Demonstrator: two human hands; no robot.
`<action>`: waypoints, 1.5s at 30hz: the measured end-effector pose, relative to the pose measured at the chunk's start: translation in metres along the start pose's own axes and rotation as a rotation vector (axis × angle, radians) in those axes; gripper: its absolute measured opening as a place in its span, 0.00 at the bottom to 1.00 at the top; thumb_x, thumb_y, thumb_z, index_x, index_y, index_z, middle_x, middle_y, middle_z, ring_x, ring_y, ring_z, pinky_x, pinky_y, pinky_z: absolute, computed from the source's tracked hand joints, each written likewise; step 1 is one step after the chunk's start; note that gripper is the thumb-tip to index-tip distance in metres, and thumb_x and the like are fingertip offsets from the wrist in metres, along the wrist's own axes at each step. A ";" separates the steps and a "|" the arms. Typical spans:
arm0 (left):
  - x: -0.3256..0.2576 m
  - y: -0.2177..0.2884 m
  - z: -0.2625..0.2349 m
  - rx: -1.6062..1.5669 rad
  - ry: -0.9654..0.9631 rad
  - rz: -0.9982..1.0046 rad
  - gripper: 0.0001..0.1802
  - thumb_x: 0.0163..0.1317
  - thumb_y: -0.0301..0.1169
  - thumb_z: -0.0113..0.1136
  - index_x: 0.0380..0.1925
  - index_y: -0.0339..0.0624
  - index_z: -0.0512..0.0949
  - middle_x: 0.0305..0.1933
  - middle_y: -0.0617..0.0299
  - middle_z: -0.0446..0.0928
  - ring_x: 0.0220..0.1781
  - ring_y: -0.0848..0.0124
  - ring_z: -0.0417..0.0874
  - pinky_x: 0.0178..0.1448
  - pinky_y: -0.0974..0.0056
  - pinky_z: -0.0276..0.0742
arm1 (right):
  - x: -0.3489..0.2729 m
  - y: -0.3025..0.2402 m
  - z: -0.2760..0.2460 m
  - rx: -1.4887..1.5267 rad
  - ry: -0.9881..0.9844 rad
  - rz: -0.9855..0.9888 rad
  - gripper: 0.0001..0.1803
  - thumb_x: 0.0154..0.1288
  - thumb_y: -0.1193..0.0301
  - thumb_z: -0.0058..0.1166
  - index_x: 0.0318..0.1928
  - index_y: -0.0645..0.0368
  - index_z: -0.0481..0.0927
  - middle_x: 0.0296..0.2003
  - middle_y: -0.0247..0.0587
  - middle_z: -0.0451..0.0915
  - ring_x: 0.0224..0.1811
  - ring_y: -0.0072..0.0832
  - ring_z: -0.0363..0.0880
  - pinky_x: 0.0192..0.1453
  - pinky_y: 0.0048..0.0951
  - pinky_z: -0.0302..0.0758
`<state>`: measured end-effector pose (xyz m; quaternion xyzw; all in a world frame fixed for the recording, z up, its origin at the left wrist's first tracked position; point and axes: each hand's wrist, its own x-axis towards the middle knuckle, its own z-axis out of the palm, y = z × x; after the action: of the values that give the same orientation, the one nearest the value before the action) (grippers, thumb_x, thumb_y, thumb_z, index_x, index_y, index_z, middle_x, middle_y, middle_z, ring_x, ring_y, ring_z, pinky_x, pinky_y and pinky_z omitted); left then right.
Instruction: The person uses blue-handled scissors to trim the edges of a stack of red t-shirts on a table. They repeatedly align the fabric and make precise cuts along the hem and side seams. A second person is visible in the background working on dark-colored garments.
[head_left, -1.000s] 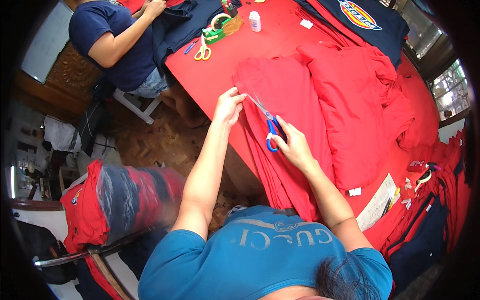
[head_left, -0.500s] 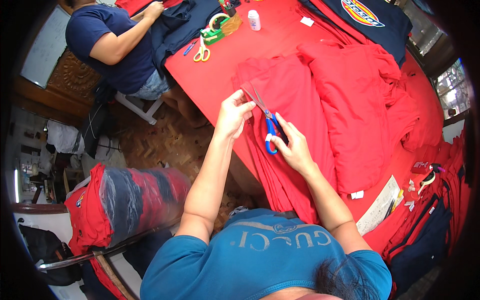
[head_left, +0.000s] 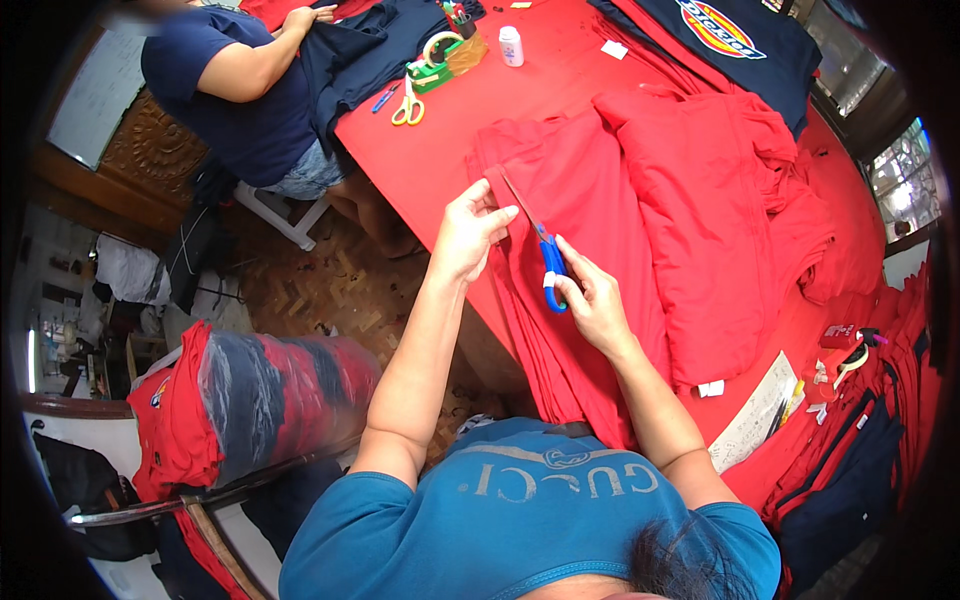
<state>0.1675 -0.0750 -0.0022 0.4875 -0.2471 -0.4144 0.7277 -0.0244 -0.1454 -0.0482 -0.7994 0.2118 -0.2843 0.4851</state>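
Left hand [head_left: 470, 236]: fingers pinching edge of red fabric garment [head_left: 570, 175]. Right hand [head_left: 598, 304]: fingers holding blue-handled metal scissors [head_left: 553, 275]. Cutting apparently underway, remainder unclear.

I note scissors [head_left: 552, 268]: blue handles, slim metal blades closed or nearly so, tips angled up-left, gripped by right hand [head_left: 596, 300] above cloth [head_left: 590, 210]. Cloth: plain red, folded lengthwise, creased, upper-left edge at left hand's [head_left: 468, 233] fingertips.

Pale lettering [head_left: 560, 482] crossed the teal shirt [head_left: 480, 535] — letters spanned an oval emblem [head_left: 718, 28] on a navy garment [head_left: 785, 78] — and writing covered a paper sheet [head_left: 750, 412].
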 end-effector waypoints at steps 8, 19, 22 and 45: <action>-0.013 0.009 0.018 0.083 0.009 -0.006 0.15 0.59 0.17 0.61 0.47 0.37 0.75 0.40 0.64 0.78 0.37 0.80 0.78 0.36 0.75 0.72 | 0.002 0.002 -0.009 0.067 -0.005 0.067 0.27 0.66 0.75 0.52 0.66 0.64 0.68 0.45 0.43 0.78 0.44 0.26 0.74 0.50 0.26 0.72; -0.021 0.008 0.023 0.224 0.076 -0.013 0.17 0.58 0.17 0.61 0.48 0.33 0.73 0.39 0.61 0.79 0.41 0.77 0.78 0.43 0.70 0.73 | -0.006 0.000 -0.017 0.195 -0.067 0.170 0.26 0.67 0.72 0.49 0.64 0.64 0.69 0.47 0.51 0.80 0.42 0.35 0.81 0.47 0.31 0.76; -0.019 0.006 0.029 -0.015 0.169 -0.004 0.13 0.62 0.23 0.61 0.47 0.36 0.76 0.44 0.59 0.80 0.49 0.75 0.78 0.53 0.66 0.71 | -0.012 -0.012 -0.023 0.528 -0.146 0.317 0.25 0.70 0.75 0.48 0.67 0.63 0.66 0.39 0.37 0.78 0.26 0.15 0.74 0.28 0.20 0.74; -0.014 -0.002 0.020 -0.080 -0.025 -0.066 0.09 0.67 0.27 0.57 0.45 0.39 0.79 0.41 0.65 0.81 0.40 0.78 0.81 0.43 0.71 0.79 | -0.019 -0.015 -0.028 -0.041 0.032 -0.043 0.27 0.62 0.77 0.55 0.63 0.64 0.69 0.45 0.56 0.78 0.44 0.46 0.81 0.48 0.39 0.76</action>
<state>0.1437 -0.0735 0.0050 0.4607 -0.2232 -0.4540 0.7293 -0.0561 -0.1448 -0.0292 -0.8090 0.2080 -0.3029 0.4588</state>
